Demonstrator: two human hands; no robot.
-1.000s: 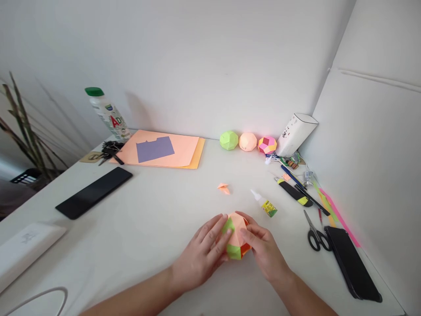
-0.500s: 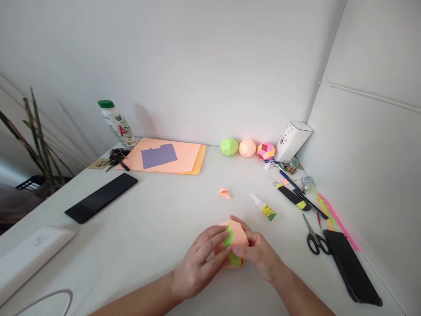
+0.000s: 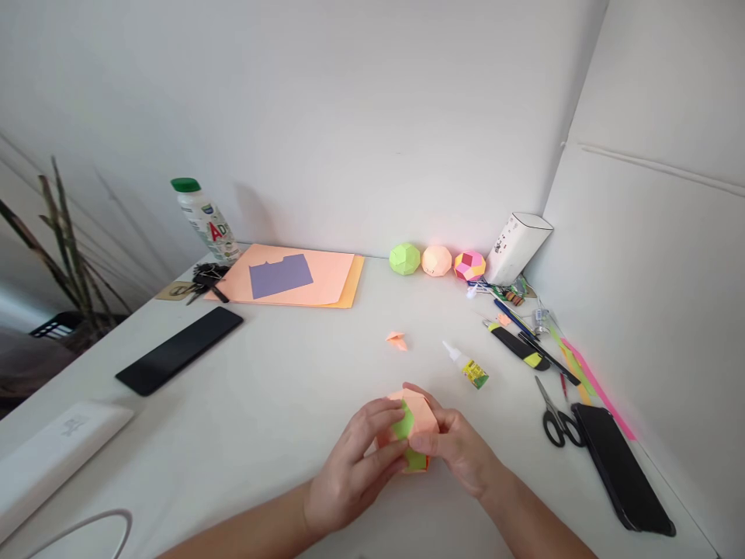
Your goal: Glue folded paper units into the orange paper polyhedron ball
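Both my hands close around a folded paper ball (image 3: 417, 419) of peach, green and orange facets, low over the white desk (image 3: 279, 388). My left hand (image 3: 352, 470) wraps its left side with fingers curled on a green facet. My right hand (image 3: 457, 446) grips the right side, thumb on top. A small peach paper piece (image 3: 396, 339) lies just beyond, and a little glue bottle (image 3: 466, 365) lies to its right.
Three finished paper balls (image 3: 436, 261) and a white box (image 3: 515, 248) stand at the back wall. Peach sheets (image 3: 291, 276), a bottle (image 3: 206, 221), keys (image 3: 201, 279) and a black slab (image 3: 179, 350) lie left. Scissors (image 3: 556, 419), a dark phone (image 3: 622, 470), pens and paper strips lie right.
The view tilted down slightly a second ago. My hands have turned the paper ball a little and closed tighter around it; everything else on the desk stays put.
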